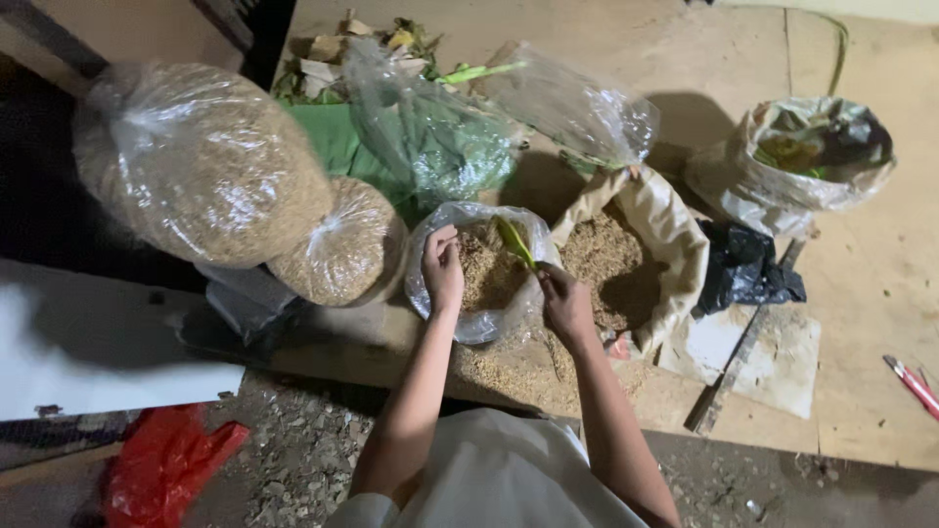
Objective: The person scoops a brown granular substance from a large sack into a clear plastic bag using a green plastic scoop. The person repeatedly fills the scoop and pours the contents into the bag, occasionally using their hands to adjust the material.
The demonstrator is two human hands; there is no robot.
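Husk fills the small clear bag (486, 279) in front of me on the wooden floor (861, 293). My left hand (442, 269) pinches its rim on one side; my right hand (562, 298) pinches the other rim beside a green leaf (514, 242). Just right, an open tan sack (655, 235) holds more husk. To the left lie two tied, filled bags (245, 186).

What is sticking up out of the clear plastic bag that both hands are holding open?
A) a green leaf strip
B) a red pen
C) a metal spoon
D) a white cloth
A: a green leaf strip stands in the husk-filled clear bag, between the left hand and the right hand gripping its rim.
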